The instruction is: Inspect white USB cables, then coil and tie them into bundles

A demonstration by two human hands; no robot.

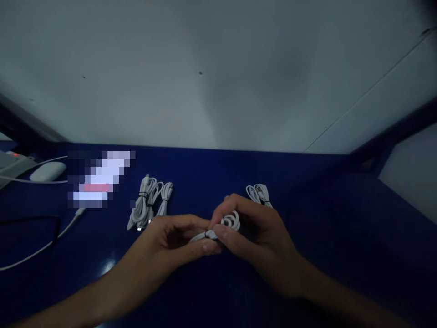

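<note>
A coiled white cable [232,220] is held between my two hands over the blue table, with a dark tie around its middle. My left hand [180,239] is closed on the cable's left end, thumb below and fingers behind. The thumb and forefinger of my right hand [256,237] pinch it by the tie and the right-hand loops. Past my left hand lies a pile of bundled white cables [145,202], each bound with a dark tie. Another tied white cable bundle [258,194] lies just behind my right hand, partly hidden by it.
On the left of the blue table [211,173] lie a blurred-out bright device [105,175] with a white cord [51,246] plugged in, a white rounded case [48,171] and a power strip with a red light [15,157]. A pale wall [153,91] rises behind.
</note>
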